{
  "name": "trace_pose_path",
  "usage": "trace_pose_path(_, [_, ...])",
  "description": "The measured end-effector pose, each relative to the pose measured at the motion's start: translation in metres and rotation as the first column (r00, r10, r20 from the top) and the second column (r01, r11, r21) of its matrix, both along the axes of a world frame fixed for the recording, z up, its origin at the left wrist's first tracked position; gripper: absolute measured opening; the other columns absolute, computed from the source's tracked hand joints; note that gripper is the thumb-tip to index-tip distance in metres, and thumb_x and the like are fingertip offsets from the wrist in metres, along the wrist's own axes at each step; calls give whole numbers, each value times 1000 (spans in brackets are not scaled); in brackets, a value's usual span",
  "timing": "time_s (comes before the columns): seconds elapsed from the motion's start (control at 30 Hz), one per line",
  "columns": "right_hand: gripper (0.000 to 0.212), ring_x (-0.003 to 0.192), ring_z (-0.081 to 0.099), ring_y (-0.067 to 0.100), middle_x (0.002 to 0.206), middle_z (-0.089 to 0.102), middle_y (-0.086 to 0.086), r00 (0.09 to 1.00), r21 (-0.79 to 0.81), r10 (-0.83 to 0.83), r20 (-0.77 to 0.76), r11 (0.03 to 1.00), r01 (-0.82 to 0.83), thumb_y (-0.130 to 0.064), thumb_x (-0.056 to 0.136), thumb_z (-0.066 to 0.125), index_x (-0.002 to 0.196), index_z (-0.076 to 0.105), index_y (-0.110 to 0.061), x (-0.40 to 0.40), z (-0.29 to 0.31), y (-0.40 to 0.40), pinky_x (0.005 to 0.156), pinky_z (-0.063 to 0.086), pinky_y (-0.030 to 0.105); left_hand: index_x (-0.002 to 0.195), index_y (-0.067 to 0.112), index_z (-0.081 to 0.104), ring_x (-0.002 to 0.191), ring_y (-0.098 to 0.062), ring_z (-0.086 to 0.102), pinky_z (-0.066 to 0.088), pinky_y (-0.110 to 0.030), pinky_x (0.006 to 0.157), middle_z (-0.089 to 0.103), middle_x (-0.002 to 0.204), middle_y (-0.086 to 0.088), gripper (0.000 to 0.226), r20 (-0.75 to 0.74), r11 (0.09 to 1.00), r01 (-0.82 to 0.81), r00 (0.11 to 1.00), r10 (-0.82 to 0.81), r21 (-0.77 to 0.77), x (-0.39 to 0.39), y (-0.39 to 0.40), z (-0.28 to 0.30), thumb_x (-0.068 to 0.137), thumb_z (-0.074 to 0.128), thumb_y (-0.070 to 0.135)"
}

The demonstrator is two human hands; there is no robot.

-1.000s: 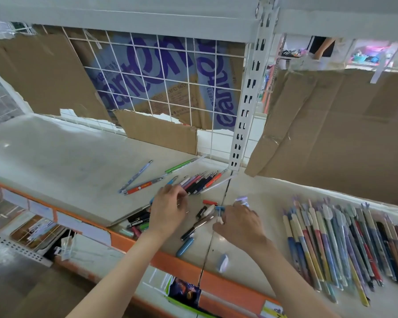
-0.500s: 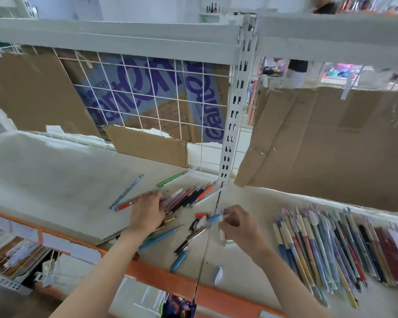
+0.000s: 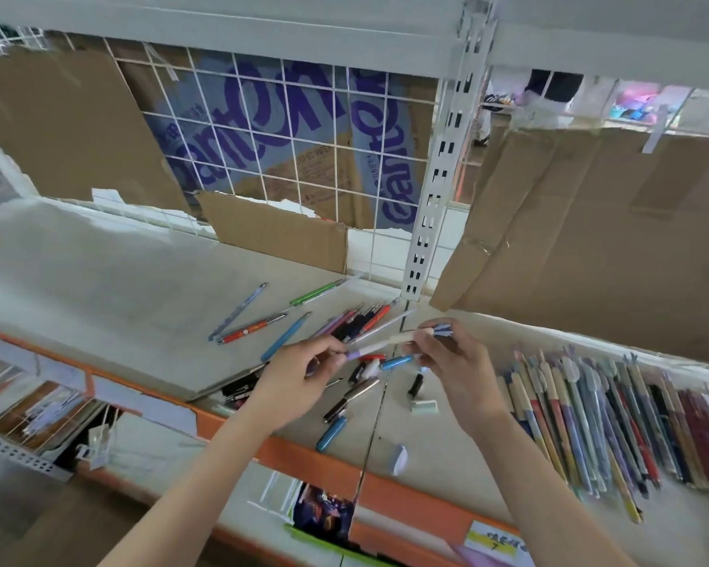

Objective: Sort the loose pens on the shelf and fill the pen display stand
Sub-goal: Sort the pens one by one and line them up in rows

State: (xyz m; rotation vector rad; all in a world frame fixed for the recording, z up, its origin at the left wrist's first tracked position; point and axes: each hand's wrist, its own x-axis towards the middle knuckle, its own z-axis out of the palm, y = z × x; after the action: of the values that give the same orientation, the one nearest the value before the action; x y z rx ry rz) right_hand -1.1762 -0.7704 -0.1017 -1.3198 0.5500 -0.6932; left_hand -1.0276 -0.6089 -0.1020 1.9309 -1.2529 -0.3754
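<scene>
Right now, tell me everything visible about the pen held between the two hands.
The pale pen is slim, with a cream-white barrel and a lilac end, seemingly plastic. It is held above the shelf, tilted slightly, lilac end lower. The left hand pinches the lilac end; the right hand grips the other end, hiding it.

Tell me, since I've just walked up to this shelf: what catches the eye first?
Both hands, the left hand and right hand, hold one pale pen between them above the shelf's middle. A neat row of sorted pens lies at right; torn cardboard leans behind it.
</scene>
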Motion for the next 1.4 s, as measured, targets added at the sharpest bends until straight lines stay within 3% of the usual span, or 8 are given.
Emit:
trace_pose_path(0.47, [12, 69, 63, 18, 75, 70, 7, 997, 111, 80, -20, 991, -77, -9, 93, 54, 85, 58, -1, -5, -7, 15, 61, 49, 22, 80, 18, 66, 56, -9, 40, 31, -19, 54, 48, 54, 12, 26, -510, 997, -3, 859, 41, 75, -33, -25, -3, 97, 47, 20])
trace_pose_path(0.6, [21, 53, 52, 14, 68, 67, 7, 995, 6, -70, -69, 998, 70, -17, 97, 50, 91, 54, 2, -4, 0, 10, 55, 43, 26, 84, 17, 66, 45, -5, 47, 38, -19, 47, 61, 61, 8, 28, -413, 992, 66, 911, -15, 110, -48, -44, 4, 98, 44, 29])
trace_pose_path(0.7, [11, 45, 45, 9, 57, 60, 8, 928, -357, -233, -290, 926, 121, -23, 92, 58, 98, 49, -19, -18, 3, -11, 53, 38, 24, 93, 14, 67, 66, -8, 59, 49, -24, 66, 68, 83, 2, 23, -212, 987, 59, 977, -26, 151, -45, -42, -4, 97, 48, 26])
trace_pose_path(0.8, [30, 77, 60, 24, 72, 62, 7, 715, -654, -384, -584, 744, -136, -24, 91, 56, 119, 46, -23, -45, -9, -30, 67, 45, 31, 96, 25, 65, 82, 2, 60, 45, -11, 75, 67, 92, 14, 12, -190, 996, -11, 981, 27, 84, -32, -26, -12, 94, 54, 23])
trace_pose_path(0.93, [29, 121, 48, 30, 125, 49, 14, 483, -659, -469, -739, 653, -373, -19, 93, 46, 122, 52, -15, -65, -25, -32, 83, 44, 36, 93, 25, 64, 82, -5, 63, 46, -13, 74, 66, 87, 14, 17, -146, 985, -172, 974, 174, 23, -14, -6, -17, 90, 58, 9])
trace_pose_path(1.07, [28, 116, 49, 39, 146, 22, 19, 434, -640, -483, -761, 666, -382, -7, 92, 43, 118, 54, -12, -66, -23, -35, 85, 46, 39, 93, 19, 67, 80, 0, 61, 45, -10, 73, 65, 85, 17, 14, -108, 969, -247, 963, 246, -2, -1, 6, -16, 89, 59, 8])
trace_pose_path(1.27, [36, 97, 55, 31, 117, 32, 7, 396, -659, -527, -751, 632, -407, -6, 86, 45, 118, 54, -21, -62, -17, -28, 63, 39, 30, 87, 22, 66, 80, 9, 57, 39, 0, 68, 64, 82, 17, 13, -19, 972, -233, 972, 234, 15, 0, 21, -16, 85, 64, 9])
trace_pose_path(1.4, [26, 90, 59, 29, 109, 49, 8, 607, -715, -433, -667, 602, -356, -8, 86, 53, 109, 63, -16, -50, -15, -13, 71, 46, 34, 75, 25, 58, 71, 5, 54, 36, -5, 63, 59, 74, 16, 14, 82, 982, -141, 988, 132, 122, -13, 23, -21, 82, 70, 21])
